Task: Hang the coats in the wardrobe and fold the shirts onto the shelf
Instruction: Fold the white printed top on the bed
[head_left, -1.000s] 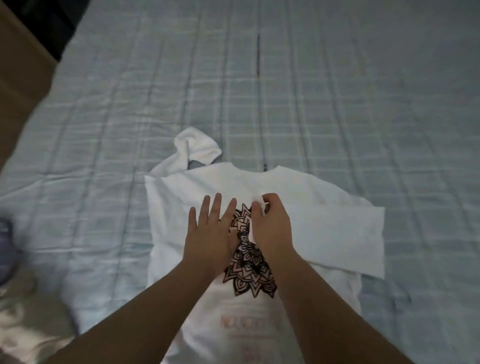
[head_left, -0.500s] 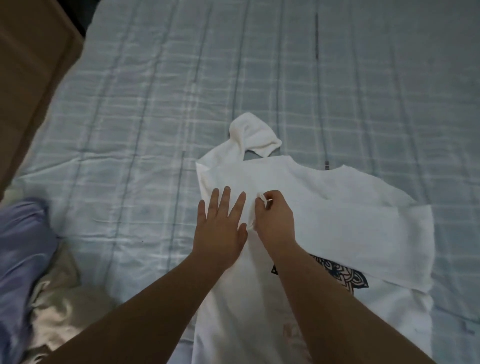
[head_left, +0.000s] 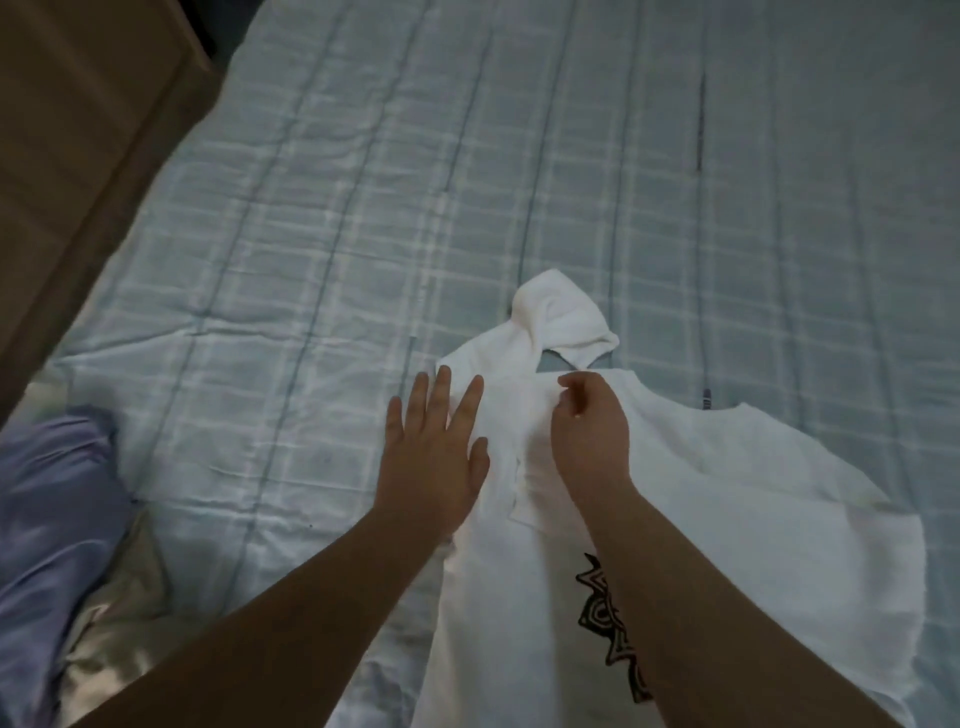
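A white shirt (head_left: 727, 493) with a black mandala print lies spread on the bed, part of it folded over towards the left. Its left sleeve (head_left: 561, 322) sticks up, crumpled, beyond the shoulder. My left hand (head_left: 431, 457) rests flat with fingers spread on the shirt's left edge. Just right of it, my right hand (head_left: 589, 436) has curled fingers that pinch the shirt's fabric near the top edge. My right forearm covers much of the print.
The bed is covered by a pale blue plaid sheet (head_left: 363, 208). A purple garment (head_left: 47, 509) and cream satin fabric (head_left: 119, 623) lie bunched at the lower left. Brown wooden furniture (head_left: 78, 130) borders the bed at the upper left.
My view has swung left, so the shirt sits further right. My right hand has carried the pinched fabric up and left across the shirt, and my left hand has slid to the left edge.
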